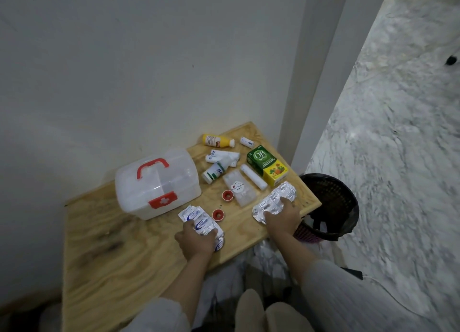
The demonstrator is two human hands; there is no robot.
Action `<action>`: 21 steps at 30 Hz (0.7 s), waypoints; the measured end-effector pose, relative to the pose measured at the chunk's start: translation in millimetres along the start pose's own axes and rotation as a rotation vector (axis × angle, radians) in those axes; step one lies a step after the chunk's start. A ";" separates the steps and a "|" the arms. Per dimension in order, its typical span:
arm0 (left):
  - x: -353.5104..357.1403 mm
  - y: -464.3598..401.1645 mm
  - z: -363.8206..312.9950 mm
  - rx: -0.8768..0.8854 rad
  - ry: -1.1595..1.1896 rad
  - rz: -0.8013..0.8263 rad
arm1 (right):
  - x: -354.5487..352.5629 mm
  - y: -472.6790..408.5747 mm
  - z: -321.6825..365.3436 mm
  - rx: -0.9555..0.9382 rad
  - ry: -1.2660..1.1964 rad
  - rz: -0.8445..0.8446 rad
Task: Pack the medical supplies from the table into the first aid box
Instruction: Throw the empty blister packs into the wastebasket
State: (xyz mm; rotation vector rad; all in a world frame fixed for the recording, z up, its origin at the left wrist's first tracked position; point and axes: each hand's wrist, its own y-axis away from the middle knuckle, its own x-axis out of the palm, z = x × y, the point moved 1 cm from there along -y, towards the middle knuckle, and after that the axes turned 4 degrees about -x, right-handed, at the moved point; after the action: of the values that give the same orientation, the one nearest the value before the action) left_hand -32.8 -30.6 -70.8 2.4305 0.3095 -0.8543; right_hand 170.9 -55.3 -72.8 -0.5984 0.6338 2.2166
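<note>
A clear plastic first aid box (pixel 159 185) with a red handle and red latch stands shut on the wooden table (pixel 119 252). My left hand (pixel 196 239) rests on blue-printed foil blister packs (pixel 199 218) near the table's front edge. My right hand (pixel 282 217) presses on plain silver blister packs (pixel 276 200) at the right edge. Between them lie two red caps (pixel 227 195) (pixel 218 214), a clear packet (pixel 240 188), a white roll (pixel 254 180), a green and yellow carton (pixel 267 165), a yellow bottle (pixel 217 140), a green-labelled bottle (pixel 214 173) and white tubes (pixel 222 156).
The table stands in a corner against a white wall (pixel 124 70). A black waste basket (pixel 328 207) sits on the marble floor (pixel 398 157) just off the table's right edge. A small white vial (pixel 247 142) lies near the back. My knees show below the front edge.
</note>
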 end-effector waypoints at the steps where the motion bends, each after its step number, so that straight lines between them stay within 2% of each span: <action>1: -1.4 0.9 0.4 0.003 0.023 0.003 | -1.0 0.6 -1.3 -0.017 0.005 0.008; 6: -9.6 0.0 7.9 0.051 0.130 -0.001 | -9.0 1.7 -3.3 -0.073 0.028 0.035; 14: -43.2 30.8 24.1 0.197 0.324 0.102 | -32.7 14.9 -2.1 -0.170 -0.286 -0.012; 17: -48.0 44.1 9.7 0.313 0.296 0.151 | -40.7 18.9 -0.2 -0.157 -0.398 -0.028; 21: -34.5 51.5 -42.8 0.441 0.239 0.258 | -53.1 14.0 4.6 -0.155 -0.541 -0.119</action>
State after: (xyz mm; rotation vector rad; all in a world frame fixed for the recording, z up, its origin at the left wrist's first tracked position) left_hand -18.1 -50.5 0.4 2.9052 -0.1238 -0.5608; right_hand 192.1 -88.9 -34.5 -0.0884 0.1435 2.1919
